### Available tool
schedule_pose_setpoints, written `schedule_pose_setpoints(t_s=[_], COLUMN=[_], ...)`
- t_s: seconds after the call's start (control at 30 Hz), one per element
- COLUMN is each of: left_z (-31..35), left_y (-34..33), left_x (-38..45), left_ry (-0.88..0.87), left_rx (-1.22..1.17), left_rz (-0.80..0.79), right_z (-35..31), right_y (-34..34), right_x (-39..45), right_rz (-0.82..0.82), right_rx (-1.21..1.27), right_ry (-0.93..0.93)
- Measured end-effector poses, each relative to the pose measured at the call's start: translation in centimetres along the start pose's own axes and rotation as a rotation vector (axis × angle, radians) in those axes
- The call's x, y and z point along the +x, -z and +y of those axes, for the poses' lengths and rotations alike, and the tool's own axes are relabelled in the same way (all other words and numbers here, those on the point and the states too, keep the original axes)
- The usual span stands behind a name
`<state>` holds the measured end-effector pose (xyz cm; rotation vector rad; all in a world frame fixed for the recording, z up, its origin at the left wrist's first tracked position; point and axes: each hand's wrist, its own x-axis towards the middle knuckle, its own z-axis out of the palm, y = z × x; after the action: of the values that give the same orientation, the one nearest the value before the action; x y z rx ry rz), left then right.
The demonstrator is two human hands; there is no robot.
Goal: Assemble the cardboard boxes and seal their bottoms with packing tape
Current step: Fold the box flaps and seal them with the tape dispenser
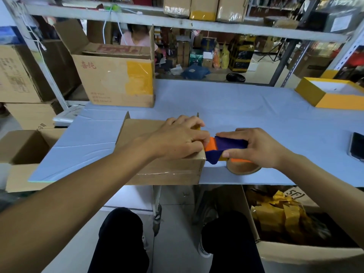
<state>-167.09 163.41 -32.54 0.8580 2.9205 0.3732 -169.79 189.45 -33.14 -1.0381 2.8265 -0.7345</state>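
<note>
Step in hand: we judged we were running tape off the dispenser onto the right end of the box bottom; doing it well called for a flat press on the flaps and a steady, straight pull.
Left hand [178,137]: we had it lying on top of the cardboard box [157,154], fingers curled at the box's right edge; it pressed down, and its grip seemed to pinch the tape end there, though we could not see that clearly.
Right hand [256,147]: our grip was closed round the tape dispenser [226,149], just beside the box's right end.
Cardboard box: it sat at the near edge of the surface [236,107], bottom up; plain brown corrugated board, a glossy clear tape strip showing along its near side.
Tape dispenser: orange body wrapped in soft purple cloth, with a round brownish roll beneath.
Surface: pale blue sheet, smooth with faint creases.
Phone [357,147]: dark, flat, at the right edge, well apart.
Yellow box [334,95]: shallow, white inside, far right.
Large carton [118,75]: open flaps, red print, yellow tape patch, far left.
Shelf [177,22]: grey metal, bearing wrapped parcels.
</note>
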Motion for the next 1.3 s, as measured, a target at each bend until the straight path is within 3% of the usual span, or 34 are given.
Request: schedule_pose_setpoints(t_s=[0.07,0.2,0.3,0.43,0.53,0.67,0.8,0.93,1.07,1.17,1.3], left_z=[0.0,-0.1,-0.2,-0.1,-0.1,0.0,0.0,-0.1,-0.1,-0.1,-0.2], left_y=[0.0,-0.2,-0.2,-0.2,-0.1,0.0,-0.1,-0.1,-0.1,-0.1,-0.1], left_x=[0.0,0.1,0.2,0.3,0.2,0.2,0.1,0.2,0.3,0.3,0.3], left_ry=[-0.002,-0.01,-0.007,-0.004,-0.011,0.0,0.002,-0.004,0.001,0.005,0.002], left_rx=[-0.003,-0.005,-0.013,0.009,-0.004,0.011,-0.011,0.008,-0.015,-0.005,-0.028], left_rz=[0.003,0.013,0.014,0.006,0.014,0.006,0.012,0.005,0.02,0.014,0.021], right_z=[0.0,-0.2,-0.7,-1.3,-1.7,-1.4,-1.5,-1.6,-1.6,-1.8,-1.7], right_y=[0.2,0.4,0.7,1.5,1.6,1.0,0.9,1.2,1.3,1.5,1.2], right_x=[0.1,0.3,0.4,0.8,0.7,0.4,0.3,0.4,0.8,0.9,0.8], right_rz=[0.034,-0.015,0.029,-0.036,0.025,-0.034,0.036,-0.032,0.017,-0.071,0.045], right_rx=[-0.129,-0.024,-0.206,-0.089,-0.242,0.008,-0.214,-0.041,-0.303,-0.096,-0.357], right_ry=[0.048,-0.012,0.052,-0.024,0.051,-0.082,0.029,-0.064,0.034,-0.078,0.056])
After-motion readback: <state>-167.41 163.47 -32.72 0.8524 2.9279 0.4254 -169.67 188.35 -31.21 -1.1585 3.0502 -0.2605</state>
